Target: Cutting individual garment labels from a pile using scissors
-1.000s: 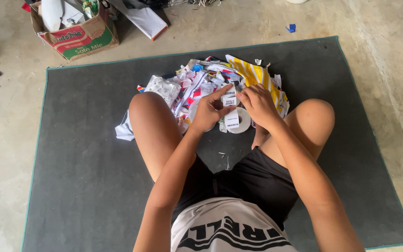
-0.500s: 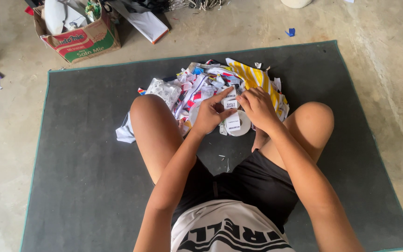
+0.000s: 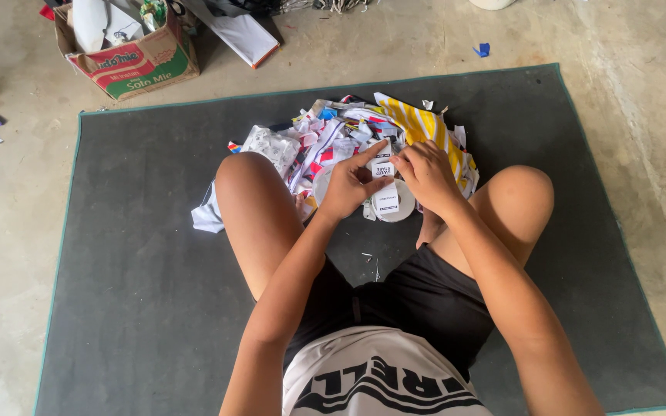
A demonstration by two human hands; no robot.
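**Status: label strip held over the scrap pile**

We sit cross-legged on a dark grey mat point(image 3: 117, 270) laid on the concrete floor. Both hands meet over the pile of scraps point(image 3: 333, 142) in front of our knees.

Progress: one small white label strip point(image 3: 383, 181) is up off the pile and in hand. A white round bowl point(image 3: 402, 209) lies just beneath it, partly hidden. The pile of mixed paper and cloth scraps, with a yellow striped piece point(image 3: 425, 123) at its far side, is large, so we judge most of the sorting as not yet done.

Hand pose: our left hand point(image 3: 352, 185) pinches the strip, thumb and forefinger pressed together on its left edge. Our right hand point(image 3: 425, 173) curls over the right edge, fingertips closed on the same strip. Both forearms reach forward between the knees.

A cardboard box point(image 3: 129, 46) stands off the mat, well apart to the far left.
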